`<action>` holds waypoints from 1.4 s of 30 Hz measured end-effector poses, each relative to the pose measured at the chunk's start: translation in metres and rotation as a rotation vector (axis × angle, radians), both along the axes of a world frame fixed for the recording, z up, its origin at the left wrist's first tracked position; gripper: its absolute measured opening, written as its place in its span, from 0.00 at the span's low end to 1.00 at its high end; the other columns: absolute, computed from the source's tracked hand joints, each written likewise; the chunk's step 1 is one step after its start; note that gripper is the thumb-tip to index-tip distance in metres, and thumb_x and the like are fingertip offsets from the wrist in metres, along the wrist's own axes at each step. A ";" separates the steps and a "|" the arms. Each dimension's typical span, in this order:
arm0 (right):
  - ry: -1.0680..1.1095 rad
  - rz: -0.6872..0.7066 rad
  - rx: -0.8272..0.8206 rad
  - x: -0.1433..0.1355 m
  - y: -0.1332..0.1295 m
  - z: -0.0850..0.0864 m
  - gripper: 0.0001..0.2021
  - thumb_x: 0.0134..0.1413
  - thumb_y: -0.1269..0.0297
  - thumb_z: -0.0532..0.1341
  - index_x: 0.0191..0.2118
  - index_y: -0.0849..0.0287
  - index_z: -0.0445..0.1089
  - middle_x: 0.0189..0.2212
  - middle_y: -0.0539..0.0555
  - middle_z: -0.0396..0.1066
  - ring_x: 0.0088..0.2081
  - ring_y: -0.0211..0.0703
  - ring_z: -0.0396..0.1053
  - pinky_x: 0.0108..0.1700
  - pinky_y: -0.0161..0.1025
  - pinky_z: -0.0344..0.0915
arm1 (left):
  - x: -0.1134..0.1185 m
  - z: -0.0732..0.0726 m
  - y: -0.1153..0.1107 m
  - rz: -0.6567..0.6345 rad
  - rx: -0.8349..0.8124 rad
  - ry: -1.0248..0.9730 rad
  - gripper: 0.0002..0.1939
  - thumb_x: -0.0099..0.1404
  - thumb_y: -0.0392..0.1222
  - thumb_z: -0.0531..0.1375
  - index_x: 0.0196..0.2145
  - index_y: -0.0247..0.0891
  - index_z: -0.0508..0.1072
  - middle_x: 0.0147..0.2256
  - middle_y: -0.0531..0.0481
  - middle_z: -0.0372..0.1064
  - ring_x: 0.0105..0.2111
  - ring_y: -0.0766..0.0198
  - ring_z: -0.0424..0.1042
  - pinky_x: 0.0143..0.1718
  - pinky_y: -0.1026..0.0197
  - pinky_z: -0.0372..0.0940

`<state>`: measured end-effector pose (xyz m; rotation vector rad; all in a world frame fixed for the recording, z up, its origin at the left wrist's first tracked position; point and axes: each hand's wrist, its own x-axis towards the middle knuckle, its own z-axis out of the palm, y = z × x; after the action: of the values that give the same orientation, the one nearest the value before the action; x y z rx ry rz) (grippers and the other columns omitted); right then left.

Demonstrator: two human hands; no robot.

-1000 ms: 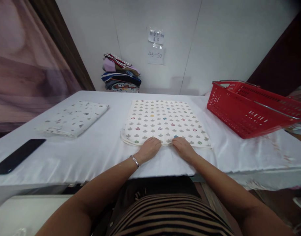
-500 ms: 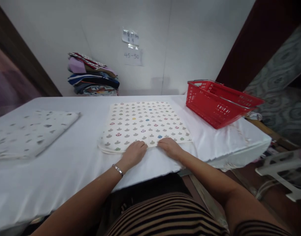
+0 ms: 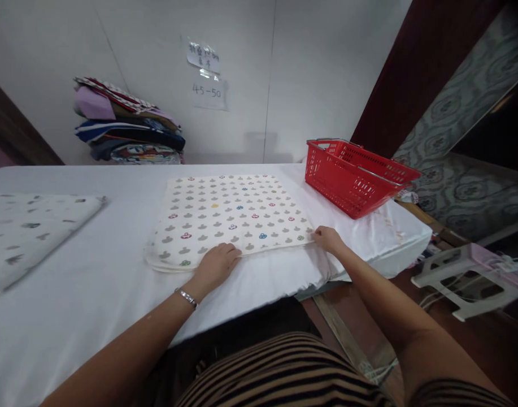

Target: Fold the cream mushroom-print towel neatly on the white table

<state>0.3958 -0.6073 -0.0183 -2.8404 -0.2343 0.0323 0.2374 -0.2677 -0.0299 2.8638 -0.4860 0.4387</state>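
Observation:
A folded cream cloth (image 3: pixel 225 212) lies flat on the table, printed with rows of small grey mushroom-like shapes and a few coloured ones. At the middle of its near edge, my left hand (image 3: pixel 217 263) is closed with the fingertips on the edge; a metal bracelet circles that wrist. Farther right, my right hand (image 3: pixel 329 239) pinches the cloth's near right corner. The layers at the near left corner are rounded and slightly apart. My thumbs are largely hidden.
The table (image 3: pixel 127 316) has a white cover. Another printed white cloth (image 3: pixel 34 226) lies at the left. Folded fabrics (image 3: pixel 129 124) are stacked against the wall at the back left. A red basket (image 3: pixel 356 181) stands at the right, and a plastic stool (image 3: pixel 474 271) is beyond the table.
My right hand has slid right along the near edge, from close beside my left hand to the corner. My left hand stays on the edge. The view has shifted to the right.

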 end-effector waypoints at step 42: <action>0.389 -0.199 0.349 0.016 -0.006 0.020 0.07 0.51 0.71 0.60 0.37 0.61 0.64 0.13 0.43 0.60 0.17 0.33 0.62 0.21 0.29 0.59 | 0.006 0.005 -0.006 -0.015 0.134 0.049 0.13 0.65 0.32 0.47 0.34 0.37 0.71 0.31 0.48 0.66 0.32 0.63 0.62 0.30 0.62 0.54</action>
<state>0.4118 -0.6134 0.0013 -2.4330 0.1171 0.4503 0.2431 -0.2738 -0.0245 2.9890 -0.5470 0.3449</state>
